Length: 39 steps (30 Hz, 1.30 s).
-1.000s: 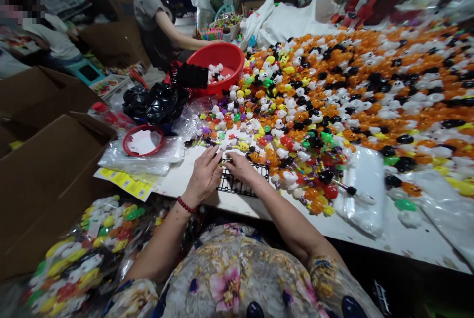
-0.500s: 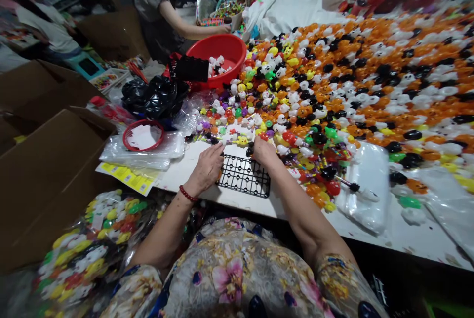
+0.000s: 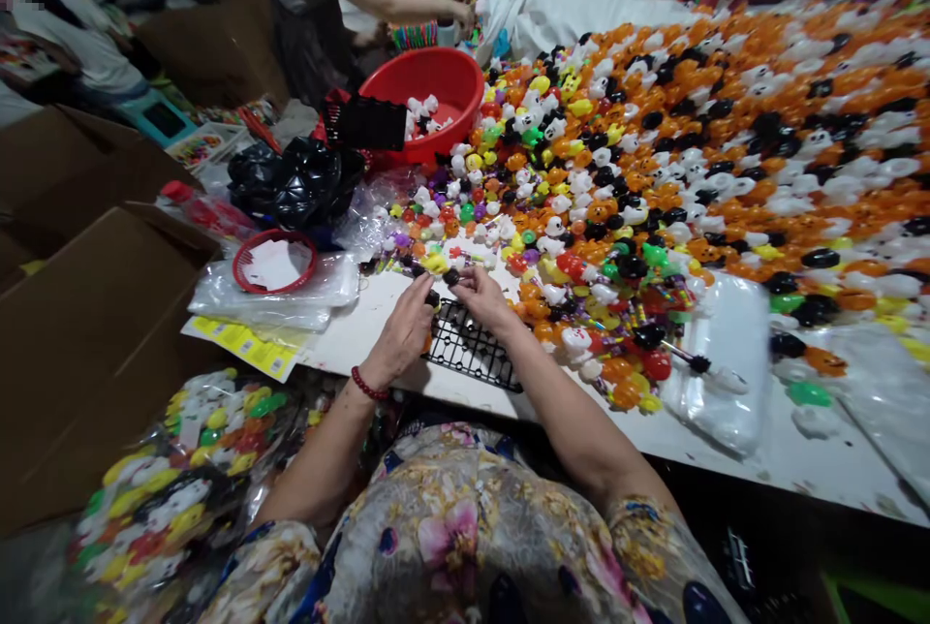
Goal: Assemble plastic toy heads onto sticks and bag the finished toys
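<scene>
A black plastic grid [image 3: 476,353] lies tilted at the front edge of the white table. My left hand [image 3: 401,331], wearing a red bead bracelet, is closed at the grid's left end, where a bit of orange shows under the fingers. A small black piece sits at its fingertips. My right hand [image 3: 485,299] is above the grid's far edge, pinching a small black plastic piece [image 3: 451,277]. A yellow figure [image 3: 436,262] lies just beyond the fingertips. How the black pieces meet the grid is hidden by my fingers.
A large heap of orange, white and black figures [image 3: 712,140] covers the right side. A red basin [image 3: 425,140] and a red basket [image 3: 238,265] stand left of it. Plastic bags [image 3: 727,367] lie at right. Cardboard boxes [image 3: 94,343] fill the left. A co-worker [image 3: 305,14] stands behind.
My right hand has moved left from the grid's far right corner and come close to my left hand, with a black piece in its fingers. The co-worker's arm has shifted right.
</scene>
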{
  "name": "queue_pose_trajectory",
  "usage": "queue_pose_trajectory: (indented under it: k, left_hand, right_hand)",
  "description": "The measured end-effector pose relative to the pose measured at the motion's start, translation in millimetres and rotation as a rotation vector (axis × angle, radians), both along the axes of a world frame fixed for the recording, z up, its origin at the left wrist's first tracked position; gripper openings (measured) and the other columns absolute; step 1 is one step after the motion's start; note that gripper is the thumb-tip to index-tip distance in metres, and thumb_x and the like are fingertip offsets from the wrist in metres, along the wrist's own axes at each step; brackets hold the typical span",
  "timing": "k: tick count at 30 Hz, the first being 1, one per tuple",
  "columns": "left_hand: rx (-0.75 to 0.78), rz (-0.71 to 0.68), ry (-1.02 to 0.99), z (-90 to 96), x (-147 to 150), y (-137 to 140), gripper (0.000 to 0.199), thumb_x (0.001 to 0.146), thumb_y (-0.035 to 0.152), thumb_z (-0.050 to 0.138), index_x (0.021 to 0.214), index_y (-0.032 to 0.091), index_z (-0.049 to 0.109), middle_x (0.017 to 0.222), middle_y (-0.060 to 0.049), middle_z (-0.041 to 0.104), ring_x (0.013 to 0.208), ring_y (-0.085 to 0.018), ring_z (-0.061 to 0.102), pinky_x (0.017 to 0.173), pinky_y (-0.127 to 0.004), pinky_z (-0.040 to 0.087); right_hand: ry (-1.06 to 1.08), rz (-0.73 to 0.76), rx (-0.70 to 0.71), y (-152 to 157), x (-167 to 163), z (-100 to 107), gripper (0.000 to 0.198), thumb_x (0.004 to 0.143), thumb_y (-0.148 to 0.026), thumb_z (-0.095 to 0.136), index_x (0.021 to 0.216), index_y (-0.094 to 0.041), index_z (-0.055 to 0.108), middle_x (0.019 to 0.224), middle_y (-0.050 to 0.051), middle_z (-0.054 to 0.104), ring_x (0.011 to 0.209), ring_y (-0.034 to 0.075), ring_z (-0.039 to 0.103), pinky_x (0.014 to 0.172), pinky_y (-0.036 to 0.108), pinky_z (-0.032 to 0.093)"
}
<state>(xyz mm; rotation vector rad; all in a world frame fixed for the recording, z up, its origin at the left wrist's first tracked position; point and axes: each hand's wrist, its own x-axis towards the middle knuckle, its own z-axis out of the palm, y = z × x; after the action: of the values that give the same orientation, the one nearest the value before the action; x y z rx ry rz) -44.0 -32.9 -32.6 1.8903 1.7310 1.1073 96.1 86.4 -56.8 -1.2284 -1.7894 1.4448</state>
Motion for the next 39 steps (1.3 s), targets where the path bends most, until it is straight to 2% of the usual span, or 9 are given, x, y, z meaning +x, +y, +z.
queue_pose_trajectory:
  k: [3, 6, 11, 14, 16, 21, 30, 33, 39]
  left_hand:
    - [-0.020, 0.009, -0.007, -1.3, 0.6, -0.7, 0.067, 0.099, 0.058, 0.021, 0.144, 0.014, 0.044, 0.150, -0.017, 0.044, 0.141, -0.024, 0.039, 0.119, -0.046, 0.031]
    - [-0.034, 0.025, -0.007, -1.4, 0.7, -1.7, 0.068, 0.099, 0.059, 0.021, 0.143, 0.014, 0.045, 0.150, -0.017, 0.045, 0.141, -0.023, 0.040, 0.119, -0.046, 0.031]
    - [-0.038, 0.029, -0.003, -2.7, 1.7, -2.7, 0.069, 0.099, 0.060, 0.020, 0.143, 0.014, 0.045, 0.150, -0.017, 0.045, 0.141, -0.023, 0.040, 0.119, -0.046, 0.031]
    - [-0.028, 0.022, 0.002, -2.9, 2.1, -2.9, 0.069, 0.099, 0.060, 0.020, 0.144, 0.014, 0.045, 0.150, -0.017, 0.045, 0.141, -0.023, 0.040, 0.119, -0.046, 0.031]
    - [-0.024, 0.018, 0.006, -2.4, 2.0, -3.0, 0.068, 0.099, 0.059, 0.020, 0.144, 0.013, 0.044, 0.149, -0.017, 0.045, 0.141, -0.024, 0.040, 0.119, -0.046, 0.032]
    - [-0.023, 0.020, 0.005, -2.6, 1.8, -2.3, 0.068, 0.099, 0.058, 0.020, 0.144, 0.013, 0.043, 0.150, -0.017, 0.045, 0.141, -0.024, 0.041, 0.118, -0.045, 0.033]
    - [-0.066, 0.092, -0.101, -4.4, 7.3, 0.2, 0.075, 0.096, 0.064, 0.018, 0.152, 0.014, 0.028, 0.154, -0.017, 0.039, 0.144, -0.023, 0.036, 0.119, -0.041, 0.031]
    - [-0.073, 0.101, -0.130, -3.3, 6.8, 3.1, 0.075, 0.097, 0.064, 0.016, 0.152, 0.014, 0.029, 0.155, -0.017, 0.037, 0.144, -0.024, 0.035, 0.120, -0.042, 0.030]
    - [-0.047, 0.055, -0.059, -0.2, 2.0, 5.9, 0.072, 0.097, 0.064, 0.019, 0.148, 0.017, 0.037, 0.153, -0.014, 0.041, 0.144, -0.023, 0.036, 0.119, -0.043, 0.030]
  right_hand:
    - [0.138, 0.000, -0.124, -6.0, -17.2, -19.0, 0.007, 0.080, -0.023, 0.054, 0.086, -0.021, 0.052, 0.068, -0.005, 0.059, 0.062, 0.012, 0.058, 0.064, 0.025, 0.049]
    - [0.155, -0.004, -0.142, -6.0, -23.1, -27.3, 0.009, 0.081, -0.022, 0.049, 0.090, -0.021, 0.051, 0.078, -0.004, 0.064, 0.065, 0.011, 0.059, 0.064, 0.024, 0.048]
    - [-0.018, 0.099, -0.003, -2.7, -18.8, -20.4, 0.026, 0.076, -0.015, 0.056, 0.101, -0.019, 0.054, 0.096, 0.001, 0.069, 0.080, 0.014, 0.063, 0.075, 0.026, 0.050]
    - [-0.192, 0.138, 0.170, -1.7, -16.3, -12.6, 0.020, 0.081, -0.016, 0.055, 0.100, -0.019, 0.058, 0.100, 0.004, 0.069, 0.091, 0.017, 0.063, 0.083, 0.029, 0.049]
    - [-0.253, 0.161, 0.229, -0.7, -14.5, -8.6, 0.018, 0.083, -0.016, 0.054, 0.099, -0.018, 0.061, 0.102, 0.005, 0.070, 0.095, 0.019, 0.062, 0.087, 0.030, 0.048]
    - [-0.288, 0.251, 0.252, 3.5, -10.0, -1.8, 0.025, 0.080, -0.012, 0.057, 0.102, -0.017, 0.065, 0.101, 0.006, 0.071, 0.095, 0.021, 0.063, 0.086, 0.030, 0.047]
    - [-0.301, 0.388, 0.305, 11.1, -11.5, 2.0, 0.026, 0.078, -0.008, 0.059, 0.100, -0.017, 0.069, 0.100, 0.005, 0.073, 0.096, 0.020, 0.065, 0.086, 0.028, 0.047]
    - [-0.327, 0.360, 0.326, 5.9, -12.0, -4.0, 0.027, 0.078, -0.009, 0.059, 0.101, -0.019, 0.069, 0.101, 0.003, 0.072, 0.096, 0.020, 0.064, 0.086, 0.028, 0.048]
    - [-0.399, 0.269, 0.336, -5.4, -16.5, -17.0, 0.027, 0.080, -0.010, 0.055, 0.103, -0.016, 0.067, 0.106, 0.010, 0.068, 0.099, 0.022, 0.061, 0.087, 0.031, 0.046]
